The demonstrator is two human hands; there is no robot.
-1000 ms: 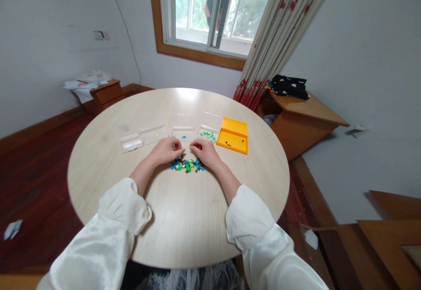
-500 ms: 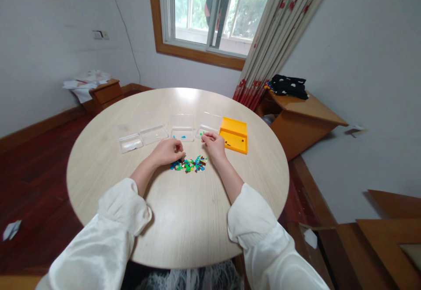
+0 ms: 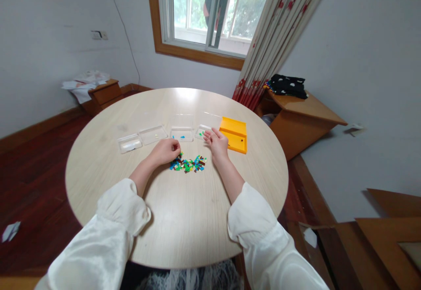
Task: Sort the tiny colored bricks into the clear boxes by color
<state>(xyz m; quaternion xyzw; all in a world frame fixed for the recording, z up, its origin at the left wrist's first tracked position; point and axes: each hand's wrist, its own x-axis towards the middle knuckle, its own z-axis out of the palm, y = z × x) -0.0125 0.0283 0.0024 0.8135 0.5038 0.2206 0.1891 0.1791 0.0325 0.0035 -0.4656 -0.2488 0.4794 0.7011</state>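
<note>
A loose pile of small blue, green, brown and yellow pieces [image 3: 188, 164] lies on the round table. At the pile's upper left edge is my left hand [image 3: 168, 150], fingers pinched together; whatever they hold, if anything, is too small to name. My right hand [image 3: 217, 144] is raised between the pile and the boxes, its fingers spread and holding nothing. Just beyond it, a clear box [image 3: 203, 132] has a few green pieces, and the yellow box [image 3: 237, 143] to its right has dark pieces. Another clear box [image 3: 182, 134] holds blue pieces.
At the left stand an open clear case [image 3: 153, 135] with pale pieces and its neighbouring compartment [image 3: 130, 143] with white ones. The round table [image 3: 177, 220] has a curved edge. Beyond it are a wooden cabinet [image 3: 305, 114] and a curtain [image 3: 268, 40].
The fingers of my right hand have opened and spread, and the hand has turned slightly. My left hand has drawn a little to the left, its fingers closer together.
</note>
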